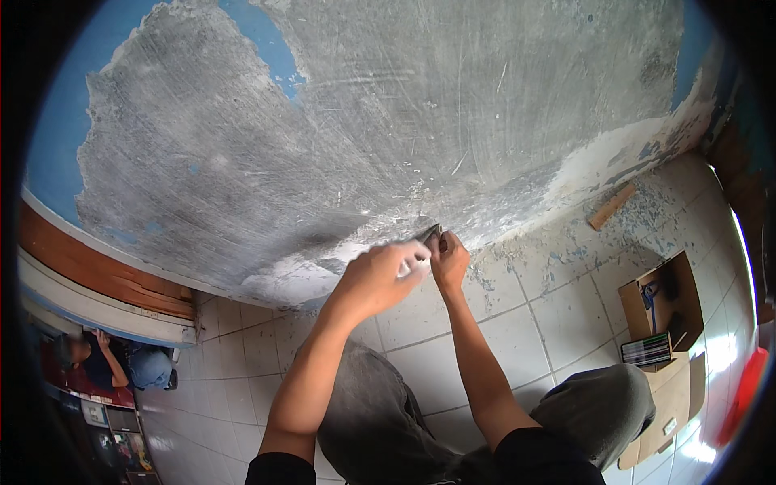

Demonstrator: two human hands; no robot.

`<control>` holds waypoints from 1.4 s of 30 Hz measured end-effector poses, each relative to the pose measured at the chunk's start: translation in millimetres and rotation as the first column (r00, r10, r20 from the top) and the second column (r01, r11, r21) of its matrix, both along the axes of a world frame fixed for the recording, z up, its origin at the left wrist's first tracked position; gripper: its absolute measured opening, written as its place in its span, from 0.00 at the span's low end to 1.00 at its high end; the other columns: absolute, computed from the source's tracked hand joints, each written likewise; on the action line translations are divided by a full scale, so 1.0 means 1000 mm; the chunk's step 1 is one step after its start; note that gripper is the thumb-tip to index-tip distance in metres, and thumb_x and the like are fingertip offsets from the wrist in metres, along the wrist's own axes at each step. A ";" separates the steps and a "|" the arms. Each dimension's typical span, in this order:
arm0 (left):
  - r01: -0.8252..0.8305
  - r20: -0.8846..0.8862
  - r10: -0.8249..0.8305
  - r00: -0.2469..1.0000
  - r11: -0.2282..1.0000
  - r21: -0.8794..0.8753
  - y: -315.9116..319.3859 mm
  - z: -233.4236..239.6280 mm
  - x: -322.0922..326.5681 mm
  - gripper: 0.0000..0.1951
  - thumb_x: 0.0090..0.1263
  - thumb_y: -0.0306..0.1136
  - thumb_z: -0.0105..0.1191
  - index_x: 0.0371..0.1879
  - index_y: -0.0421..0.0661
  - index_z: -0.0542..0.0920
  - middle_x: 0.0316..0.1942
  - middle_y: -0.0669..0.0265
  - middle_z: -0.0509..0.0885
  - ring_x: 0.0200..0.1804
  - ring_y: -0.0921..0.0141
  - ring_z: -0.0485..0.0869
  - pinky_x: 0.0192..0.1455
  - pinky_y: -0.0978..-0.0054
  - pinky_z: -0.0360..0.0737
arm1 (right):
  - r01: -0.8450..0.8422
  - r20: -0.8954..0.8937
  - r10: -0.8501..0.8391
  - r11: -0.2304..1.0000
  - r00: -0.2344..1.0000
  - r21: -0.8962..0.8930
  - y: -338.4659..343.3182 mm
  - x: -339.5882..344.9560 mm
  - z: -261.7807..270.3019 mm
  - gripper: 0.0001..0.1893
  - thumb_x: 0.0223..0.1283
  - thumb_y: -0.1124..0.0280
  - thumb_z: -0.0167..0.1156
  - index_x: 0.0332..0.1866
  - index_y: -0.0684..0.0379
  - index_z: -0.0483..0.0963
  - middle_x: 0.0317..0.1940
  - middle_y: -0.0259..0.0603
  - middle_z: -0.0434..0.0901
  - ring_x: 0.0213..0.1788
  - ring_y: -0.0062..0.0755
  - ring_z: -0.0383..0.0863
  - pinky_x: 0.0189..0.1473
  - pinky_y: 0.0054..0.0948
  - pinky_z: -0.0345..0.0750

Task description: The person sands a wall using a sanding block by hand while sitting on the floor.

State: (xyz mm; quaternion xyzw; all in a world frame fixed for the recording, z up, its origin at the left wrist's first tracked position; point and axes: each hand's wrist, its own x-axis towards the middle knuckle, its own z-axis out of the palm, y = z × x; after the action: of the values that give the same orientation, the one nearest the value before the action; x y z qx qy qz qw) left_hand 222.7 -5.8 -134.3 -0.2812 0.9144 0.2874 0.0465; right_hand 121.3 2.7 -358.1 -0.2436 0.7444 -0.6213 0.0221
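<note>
Low in front of me is a wall (376, 121) with its blue paint stripped to grey plaster, and ragged blue patches at its edges. My right hand (450, 254) pinches a small dark, thin piece (431, 232), perhaps a scraper blade or folded sandpaper, close to the wall's lower part. Beside it on the left, my left hand (388, 273) is blurred, its fingers curled near the same piece. Something whitish shows at its fingers; whether it holds this cannot be told.
Paint flakes (564, 248) litter the tiled floor (485, 339) along the wall, with a wooden strip (612, 207) among them. An open cardboard box (685, 303) with tools stands right of my knee. Another person (106, 357) sits low at the far left, beyond the wall's end.
</note>
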 end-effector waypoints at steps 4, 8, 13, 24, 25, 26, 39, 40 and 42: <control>0.258 0.337 -0.276 0.900 0.961 0.098 -0.002 -0.009 0.015 0.20 0.62 0.46 0.51 0.50 0.48 0.74 0.40 0.59 0.82 0.42 0.60 0.80 0.47 0.64 0.75 | 0.015 -0.042 -0.014 1.000 0.999 0.028 -0.007 0.003 -0.004 0.08 0.49 0.72 0.57 0.23 0.64 0.69 0.21 0.50 0.74 0.24 0.52 0.75 0.28 0.42 0.71; 0.271 0.301 -0.290 0.908 0.957 0.103 -0.002 -0.016 0.014 0.24 0.62 0.48 0.51 0.54 0.47 0.72 0.41 0.56 0.81 0.43 0.59 0.80 0.46 0.66 0.75 | -0.037 -0.047 0.045 0.986 0.998 0.160 -0.007 0.006 -0.019 0.08 0.49 0.71 0.56 0.22 0.64 0.70 0.22 0.52 0.75 0.25 0.54 0.76 0.28 0.45 0.71; 0.251 0.294 -0.255 0.921 0.967 0.052 0.000 -0.019 0.010 0.25 0.62 0.49 0.51 0.55 0.48 0.71 0.42 0.56 0.81 0.44 0.57 0.79 0.47 0.66 0.74 | -0.087 0.019 0.085 0.976 0.996 0.197 0.004 0.013 -0.037 0.12 0.48 0.67 0.57 0.20 0.65 0.69 0.19 0.53 0.73 0.21 0.52 0.73 0.25 0.40 0.69; 0.276 0.329 -0.286 0.900 0.958 0.076 0.000 -0.014 0.010 0.23 0.63 0.49 0.49 0.53 0.49 0.71 0.44 0.57 0.80 0.48 0.57 0.77 0.52 0.64 0.73 | 0.033 0.009 -0.033 0.999 0.999 -0.007 -0.001 0.000 -0.007 0.10 0.51 0.70 0.57 0.22 0.64 0.69 0.19 0.52 0.72 0.24 0.53 0.74 0.26 0.40 0.69; 0.288 0.324 -0.296 0.899 0.955 0.073 -0.001 -0.015 0.010 0.23 0.63 0.49 0.49 0.53 0.49 0.71 0.44 0.57 0.80 0.48 0.57 0.77 0.51 0.64 0.73 | 0.006 -0.010 -0.006 1.000 1.000 0.021 -0.002 0.002 -0.009 0.10 0.51 0.71 0.57 0.22 0.64 0.69 0.19 0.52 0.72 0.23 0.53 0.74 0.26 0.40 0.69; 0.289 0.325 -0.296 0.898 0.955 0.072 -0.001 -0.016 0.009 0.23 0.63 0.49 0.49 0.53 0.49 0.71 0.44 0.57 0.80 0.48 0.57 0.77 0.51 0.64 0.73 | -0.012 -0.018 0.013 0.999 1.000 0.032 -0.001 0.000 -0.012 0.10 0.51 0.71 0.57 0.22 0.65 0.69 0.20 0.52 0.72 0.23 0.52 0.74 0.26 0.39 0.69; 0.296 0.309 -0.302 0.902 0.953 0.067 0.010 -0.012 -0.005 0.23 0.63 0.46 0.50 0.53 0.47 0.71 0.42 0.53 0.80 0.46 0.55 0.78 0.50 0.63 0.73 | -0.033 -0.066 0.034 0.999 0.997 0.005 -0.004 0.004 -0.015 0.11 0.52 0.69 0.57 0.21 0.64 0.68 0.19 0.49 0.72 0.22 0.51 0.74 0.26 0.39 0.69; 0.314 0.306 -0.317 0.898 0.948 0.061 0.013 -0.010 -0.006 0.23 0.62 0.47 0.50 0.52 0.45 0.72 0.41 0.51 0.80 0.45 0.53 0.78 0.48 0.62 0.73 | -0.025 -0.033 0.024 0.999 0.999 -0.021 -0.002 0.002 -0.013 0.11 0.52 0.69 0.57 0.21 0.64 0.68 0.19 0.50 0.72 0.22 0.51 0.74 0.25 0.39 0.69; 0.323 0.294 -0.330 0.897 0.944 0.073 0.016 -0.010 -0.003 0.23 0.63 0.46 0.50 0.52 0.45 0.72 0.40 0.51 0.80 0.45 0.53 0.78 0.48 0.62 0.73 | 0.001 0.006 -0.001 0.998 1.000 -0.056 -0.002 -0.005 -0.005 0.10 0.52 0.69 0.57 0.22 0.64 0.69 0.19 0.50 0.72 0.22 0.50 0.74 0.25 0.39 0.69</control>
State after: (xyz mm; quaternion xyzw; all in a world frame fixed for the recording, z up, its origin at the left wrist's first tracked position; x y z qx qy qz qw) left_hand 219.8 10.2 -143.9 -0.1639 0.9273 0.2395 0.2366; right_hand 116.5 1.2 -363.3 -0.2420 0.7267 -0.6427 0.0171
